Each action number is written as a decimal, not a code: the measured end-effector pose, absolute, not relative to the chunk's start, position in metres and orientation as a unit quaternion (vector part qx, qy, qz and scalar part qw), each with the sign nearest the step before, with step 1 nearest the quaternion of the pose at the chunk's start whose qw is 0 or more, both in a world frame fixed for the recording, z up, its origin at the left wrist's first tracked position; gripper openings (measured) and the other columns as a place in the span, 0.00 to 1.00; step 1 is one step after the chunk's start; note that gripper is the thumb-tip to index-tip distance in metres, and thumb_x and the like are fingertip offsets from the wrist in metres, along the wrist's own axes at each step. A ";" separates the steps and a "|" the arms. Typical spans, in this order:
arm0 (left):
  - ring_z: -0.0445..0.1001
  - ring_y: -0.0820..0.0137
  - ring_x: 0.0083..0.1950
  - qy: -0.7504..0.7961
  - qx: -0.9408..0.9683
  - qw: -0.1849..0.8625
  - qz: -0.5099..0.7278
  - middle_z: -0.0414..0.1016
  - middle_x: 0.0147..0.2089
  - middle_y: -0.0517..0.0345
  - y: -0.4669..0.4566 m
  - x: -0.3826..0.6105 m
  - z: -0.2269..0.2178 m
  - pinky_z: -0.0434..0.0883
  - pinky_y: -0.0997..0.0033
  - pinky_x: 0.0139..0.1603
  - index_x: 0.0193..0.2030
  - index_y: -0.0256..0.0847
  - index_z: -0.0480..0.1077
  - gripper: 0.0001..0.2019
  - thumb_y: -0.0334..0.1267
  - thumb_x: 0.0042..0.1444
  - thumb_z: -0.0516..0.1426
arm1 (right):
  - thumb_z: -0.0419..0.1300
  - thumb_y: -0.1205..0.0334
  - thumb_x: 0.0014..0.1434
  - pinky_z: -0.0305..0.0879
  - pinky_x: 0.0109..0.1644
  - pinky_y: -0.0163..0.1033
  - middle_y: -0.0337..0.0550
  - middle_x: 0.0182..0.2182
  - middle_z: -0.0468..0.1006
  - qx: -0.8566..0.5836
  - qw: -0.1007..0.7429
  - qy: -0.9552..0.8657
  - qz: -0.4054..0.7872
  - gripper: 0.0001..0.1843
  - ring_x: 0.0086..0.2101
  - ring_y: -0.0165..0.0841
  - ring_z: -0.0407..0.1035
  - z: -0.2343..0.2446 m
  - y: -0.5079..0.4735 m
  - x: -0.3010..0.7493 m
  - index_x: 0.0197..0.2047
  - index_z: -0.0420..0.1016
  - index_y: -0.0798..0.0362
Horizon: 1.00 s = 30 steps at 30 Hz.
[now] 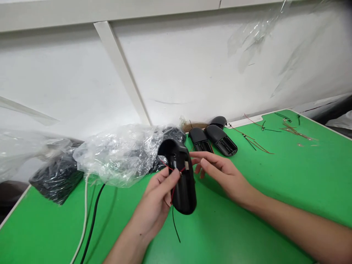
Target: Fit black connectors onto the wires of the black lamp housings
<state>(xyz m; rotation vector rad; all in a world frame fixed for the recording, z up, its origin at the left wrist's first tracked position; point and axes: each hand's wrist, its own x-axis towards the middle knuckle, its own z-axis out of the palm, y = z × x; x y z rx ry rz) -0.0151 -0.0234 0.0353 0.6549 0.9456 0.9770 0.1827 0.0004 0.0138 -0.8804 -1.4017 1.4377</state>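
My left hand (158,200) grips a black plastic housing (181,179) from its left side, thumb pressed on its open face where red wires cross. A thin black wire (175,227) hangs down from the housing. My right hand (220,172) is just right of the housing, fingers stretched towards its upper edge and touching or nearly touching it, with nothing held. Both hands hover over the green table (247,227).
Three more black housings (220,139) lie at the back of the table by the white wall. Clear plastic bags (121,154) of black parts sit to the left. White and black cables (89,223) run off the front left. Loose wire scraps (288,128) lie far right.
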 end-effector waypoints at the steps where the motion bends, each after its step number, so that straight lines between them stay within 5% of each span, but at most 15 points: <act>1: 0.73 0.70 0.28 0.430 0.270 0.726 0.464 0.76 0.30 0.53 -0.023 -0.018 0.038 0.72 0.73 0.31 0.43 0.37 0.80 0.21 0.50 0.49 0.71 | 0.58 0.49 0.71 0.67 0.44 0.34 0.41 0.44 0.80 -0.390 0.458 -0.580 0.549 0.18 0.40 0.28 0.70 0.014 0.001 0.183 0.58 0.77 0.47; 5: 0.67 0.72 0.21 0.405 0.197 0.712 0.539 0.73 0.27 0.53 -0.018 -0.027 0.047 0.71 0.70 0.25 0.40 0.34 0.79 0.17 0.47 0.54 0.67 | 0.60 0.57 0.68 0.61 0.32 0.36 0.39 0.31 0.77 -0.466 0.398 -0.682 0.400 0.12 0.30 0.29 0.68 0.010 0.004 0.184 0.50 0.80 0.52; 10: 0.60 0.77 0.18 0.375 0.159 0.713 0.571 0.66 0.23 0.55 -0.013 -0.029 0.051 0.66 0.73 0.22 0.38 0.31 0.76 0.16 0.44 0.64 0.55 | 0.58 0.64 0.66 0.65 0.41 0.42 0.44 0.35 0.77 -0.439 0.273 -0.809 0.280 0.13 0.36 0.35 0.70 -0.001 0.003 0.184 0.50 0.79 0.56; 16: 0.58 0.77 0.19 0.360 0.132 0.723 0.574 0.63 0.23 0.57 -0.013 -0.031 0.049 0.64 0.74 0.23 0.38 0.30 0.75 0.17 0.43 0.65 0.52 | 0.56 0.65 0.66 0.66 0.48 0.44 0.48 0.43 0.72 -0.411 0.276 -0.831 0.253 0.16 0.44 0.38 0.68 -0.003 -0.003 0.185 0.55 0.76 0.56; 22: 0.59 0.76 0.19 0.364 0.146 0.717 0.577 0.64 0.23 0.55 -0.013 -0.030 0.048 0.64 0.73 0.23 0.38 0.30 0.76 0.17 0.43 0.64 0.53 | 0.60 0.70 0.60 0.62 0.43 0.42 0.44 0.38 0.70 -0.405 0.240 -0.835 0.284 0.07 0.40 0.35 0.64 0.004 -0.006 0.183 0.42 0.69 0.55; 30: 0.63 0.74 0.19 0.391 0.224 0.684 0.574 0.69 0.25 0.51 -0.016 -0.024 0.047 0.64 0.72 0.24 0.42 0.30 0.78 0.18 0.43 0.65 0.53 | 0.60 0.67 0.64 0.60 0.43 0.42 0.44 0.39 0.70 -0.396 0.222 -0.846 0.280 0.03 0.41 0.36 0.64 -0.002 -0.005 0.182 0.42 0.72 0.55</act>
